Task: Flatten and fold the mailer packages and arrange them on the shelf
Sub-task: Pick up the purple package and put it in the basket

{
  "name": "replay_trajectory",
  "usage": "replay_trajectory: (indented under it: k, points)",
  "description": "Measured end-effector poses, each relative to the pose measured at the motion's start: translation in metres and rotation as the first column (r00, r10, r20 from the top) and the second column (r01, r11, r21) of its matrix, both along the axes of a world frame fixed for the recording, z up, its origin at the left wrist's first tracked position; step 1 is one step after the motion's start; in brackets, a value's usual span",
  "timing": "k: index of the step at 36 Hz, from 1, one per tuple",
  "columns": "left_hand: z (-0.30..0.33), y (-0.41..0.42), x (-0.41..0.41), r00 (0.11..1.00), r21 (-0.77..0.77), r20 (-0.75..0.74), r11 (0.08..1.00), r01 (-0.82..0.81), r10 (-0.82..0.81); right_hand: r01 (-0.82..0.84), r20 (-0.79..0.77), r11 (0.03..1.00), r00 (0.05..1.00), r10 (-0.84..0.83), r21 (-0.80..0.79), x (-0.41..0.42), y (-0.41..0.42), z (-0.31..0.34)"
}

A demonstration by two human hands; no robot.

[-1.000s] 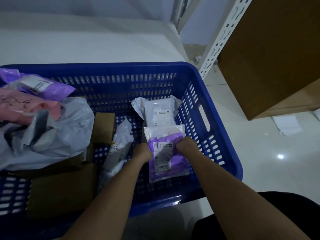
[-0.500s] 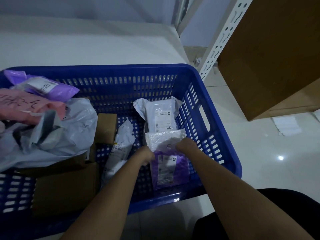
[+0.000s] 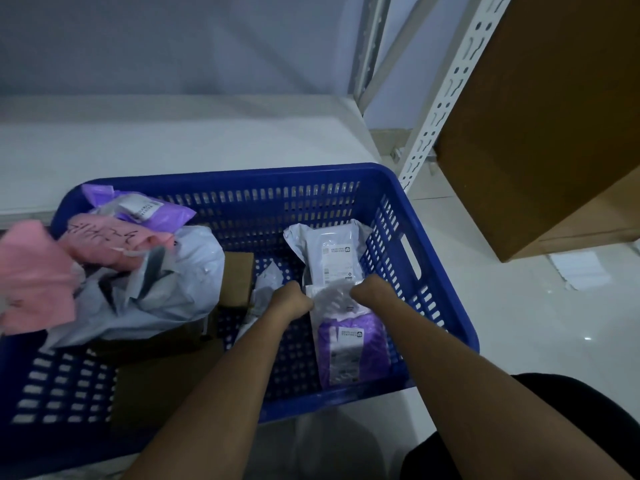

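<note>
A purple mailer (image 3: pixel 353 348) with a white label lies inside the blue basket (image 3: pixel 436 271) near its front right corner. My left hand (image 3: pixel 292 301) and my right hand (image 3: pixel 372 292) grip its clear upper flap from either side, fingers curled under and hidden. Just behind the hands lies a grey-white mailer (image 3: pixel 329 252) with a label. At the basket's left sits a heap of mailers: pink (image 3: pixel 114 244), purple (image 3: pixel 145 209) and crumpled grey (image 3: pixel 166 292). The white shelf board (image 3: pixel 180 133) runs behind the basket.
Cardboard boxes (image 3: pixel 237 278) lie in the basket's middle and front left. A slim grey packet (image 3: pixel 268 280) rests beside my left hand. A white slotted shelf post (image 3: pixel 440 98) rises at right, next to a large brown carton (image 3: pixel 540 126). White floor tiles stretch to the right.
The purple mailer's upper part has been bent back away from me, so its clear flap now shows on top. The view has tilted, and the basket sits lower in it.
</note>
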State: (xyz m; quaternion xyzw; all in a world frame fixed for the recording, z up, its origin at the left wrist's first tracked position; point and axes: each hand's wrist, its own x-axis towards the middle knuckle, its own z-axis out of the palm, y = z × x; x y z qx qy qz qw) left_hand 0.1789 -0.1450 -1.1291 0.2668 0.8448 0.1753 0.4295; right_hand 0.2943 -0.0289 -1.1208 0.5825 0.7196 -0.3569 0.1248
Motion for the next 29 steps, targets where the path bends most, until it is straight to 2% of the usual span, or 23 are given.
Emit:
replay_trajectory:
  k: [4,10,19,22,27,29]
  points:
    - [0.017,-0.001,-0.005,1.000,0.057,-0.016,0.998,0.004,-0.003,-0.024,-0.015,1.000,1.000,0.024,0.005,-0.005,-0.003,0.014]
    - [0.057,-0.004,-0.019,1.000,0.217,-0.008,0.976,0.027,-0.026,-0.155,-0.080,0.987,0.984,0.158,0.036,-0.022,-0.014,0.045]
    - [0.121,-0.032,-0.066,0.985,0.344,-0.125,0.937,-0.067,0.117,-0.254,-0.236,0.966,0.937,0.257,0.043,-0.081,-0.045,0.088]
    - [0.138,-0.048,-0.088,0.972,0.439,-0.027,0.876,-0.198,0.234,-0.286,-0.294,0.957,0.912,0.285,0.043,-0.101,-0.062,0.096]
    - [0.170,-0.071,-0.126,0.893,0.596,0.174,0.677,-0.432,0.416,-0.290,-0.418,0.955,0.877,0.239,-0.062,-0.130,-0.090,0.095]
    - [0.181,-0.086,-0.143,0.870,0.647,0.147,0.620,-0.444,0.471,-0.289,-0.451,0.952,0.867,0.215,-0.101,-0.140,-0.101,0.095]
